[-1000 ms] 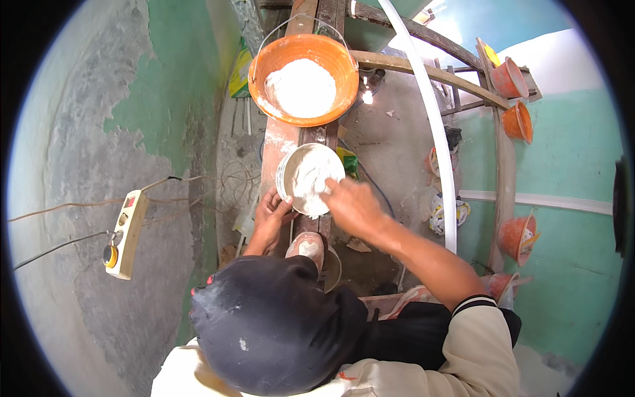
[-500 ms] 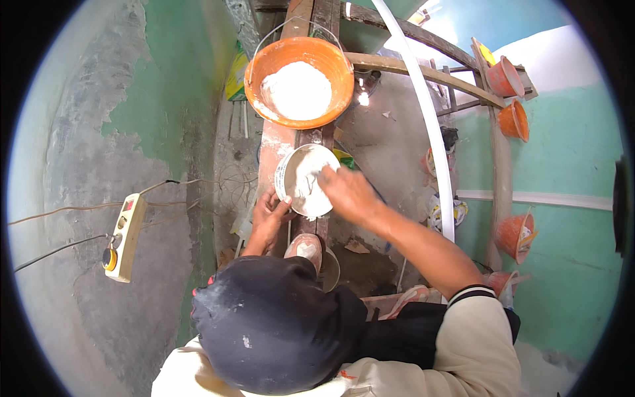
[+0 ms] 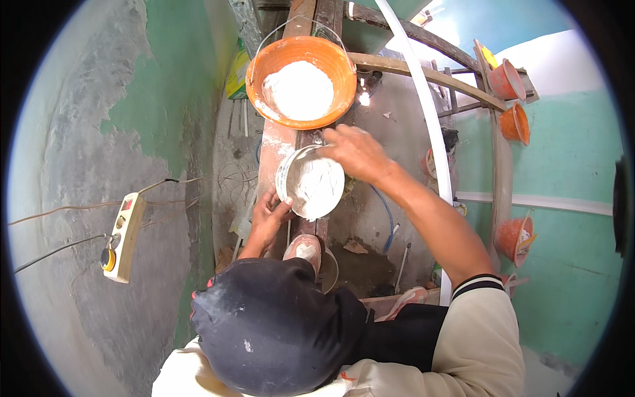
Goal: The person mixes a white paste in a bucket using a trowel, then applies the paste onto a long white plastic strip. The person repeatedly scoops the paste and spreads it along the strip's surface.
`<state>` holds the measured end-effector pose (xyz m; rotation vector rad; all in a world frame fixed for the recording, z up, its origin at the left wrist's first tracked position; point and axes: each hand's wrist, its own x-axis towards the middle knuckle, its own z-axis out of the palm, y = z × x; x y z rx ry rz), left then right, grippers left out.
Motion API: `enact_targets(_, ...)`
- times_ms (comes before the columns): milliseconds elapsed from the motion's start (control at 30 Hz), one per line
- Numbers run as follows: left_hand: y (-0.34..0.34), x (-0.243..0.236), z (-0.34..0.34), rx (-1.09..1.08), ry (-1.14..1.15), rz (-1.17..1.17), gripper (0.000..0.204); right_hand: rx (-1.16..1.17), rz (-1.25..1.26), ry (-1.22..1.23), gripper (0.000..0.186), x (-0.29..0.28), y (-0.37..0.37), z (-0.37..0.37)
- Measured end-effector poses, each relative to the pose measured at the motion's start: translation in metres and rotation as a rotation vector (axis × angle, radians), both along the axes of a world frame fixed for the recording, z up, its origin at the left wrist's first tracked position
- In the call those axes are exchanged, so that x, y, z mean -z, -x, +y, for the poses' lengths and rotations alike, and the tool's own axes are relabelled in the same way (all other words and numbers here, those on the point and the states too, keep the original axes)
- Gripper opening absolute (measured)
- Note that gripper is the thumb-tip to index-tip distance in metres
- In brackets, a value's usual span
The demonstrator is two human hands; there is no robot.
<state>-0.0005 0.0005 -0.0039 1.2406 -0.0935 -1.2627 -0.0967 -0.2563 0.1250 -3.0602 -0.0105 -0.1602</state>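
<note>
My left hand (image 3: 270,215) grips the lower left side of a white round tub (image 3: 282,173), thumb at its rim and fingers around the wall. Pale, thick paste (image 3: 316,182) coats the inside, and the tub's mouth tilts toward me. My right hand (image 3: 356,153) is closed above the tub's upper right rim. What its fingers hold is mostly hidden; a small greyish bit shows at the fingertips. Just beyond the tub, an orange bucket (image 3: 343,92) with a wire handle stands on the plank (image 3: 276,135), holding white powder (image 3: 299,89).
A pink shoe (image 3: 306,250) rests on the plank below the tub. A long white strip (image 3: 426,106) runs down the right, beside wooden beams (image 3: 423,73). Small orange buckets (image 3: 514,124) hang along the right wall. A power strip (image 3: 126,237) with cables is at the left wall.
My right hand has moved up from inside the tub to beyond its upper right rim. The tub has shifted slightly right, showing more paste. My left hand keeps its grip.
</note>
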Motion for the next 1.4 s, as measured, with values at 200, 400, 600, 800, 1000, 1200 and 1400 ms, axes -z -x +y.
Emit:
enact_targets(200, 0.009, 0.009, 0.008, -0.046, 0.018, 0.068, 0.063, 0.396, 0.385, -0.220, 0.020, 0.029, 0.078, 0.049)
enact_targets(400, 0.012, -0.001, 0.006, -0.022, 0.012, 0.025, 0.055, 0.464, 0.264, -0.266, 0.022, -0.006, 0.030, 0.064)
enact_targets(600, 0.008, 0.006, 0.011, -0.046, 0.000, 0.026, 0.056, 0.274, 0.318, -0.225, 0.020, 0.002, 0.039, 0.112)
enact_targets(800, 0.011, 0.005, 0.002, -0.021, -0.003, 0.021, 0.056, 0.293, 0.172, -0.098, 0.015, 0.021, 0.026, 0.089)
enact_targets(1000, 0.006, 0.002, 0.003, -0.068, 0.048, 0.003, 0.058, 0.477, 0.174, -0.209, 0.020, 0.004, 0.033, 0.068)
enact_targets(1200, 0.008, 0.006, 0.011, -0.041, -0.013, 0.019, 0.059, 0.348, 0.250, -0.204, 0.020, 0.007, 0.038, 0.099)
enact_targets(1400, 0.012, 0.002, 0.002, -0.045, -0.018, 0.034, 0.062, 0.364, 0.387, -0.158, 0.021, 0.016, 0.041, 0.094)
